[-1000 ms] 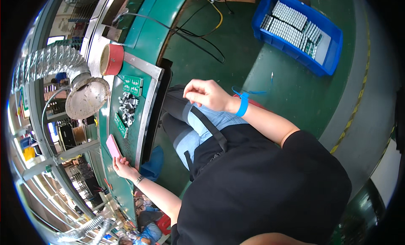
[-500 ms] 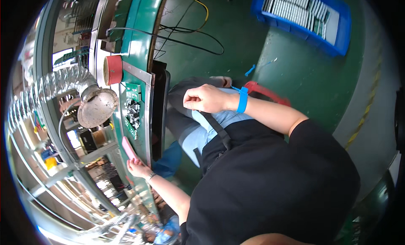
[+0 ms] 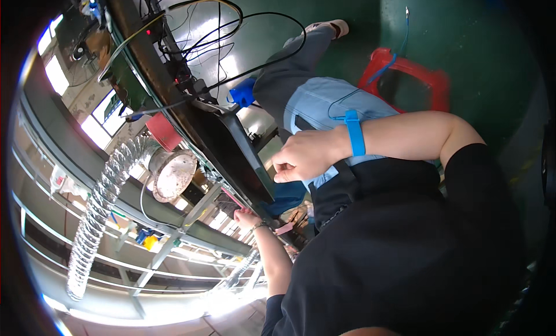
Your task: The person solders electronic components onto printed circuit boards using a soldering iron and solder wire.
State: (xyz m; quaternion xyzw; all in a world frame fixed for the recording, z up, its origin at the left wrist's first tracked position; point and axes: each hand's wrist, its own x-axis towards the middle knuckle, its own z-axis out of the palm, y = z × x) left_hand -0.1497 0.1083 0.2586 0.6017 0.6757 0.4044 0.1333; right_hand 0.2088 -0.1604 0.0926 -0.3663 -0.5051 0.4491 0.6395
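My left hand (image 3: 247, 218), with a bracelet on its wrist, reaches to the bench edge. Its fingers are curled at the end of a thin pink flat piece (image 3: 231, 195), seen nearly edge-on, and look closed on it. My right hand (image 3: 304, 156) hangs in front of my waist, above my lap. Its fingers are curled in and nothing shows in them. Round that wrist is a blue wristband (image 3: 354, 133) with a thin cord. The bench top is mostly hidden at this steep angle.
A red tape roll (image 3: 164, 132) sits on the bench beside a metal fume hood (image 3: 175, 175) with a silver flexible duct (image 3: 95, 220). Black cables (image 3: 278, 64) loop off the bench's far end. A red stool (image 3: 405, 75) stands to the right, behind my leg.
My view has swung and tilted, so the blue crate and the circuit boards have left sight. Both hands keep much the same pose, left at the pink piece, right above my lap.
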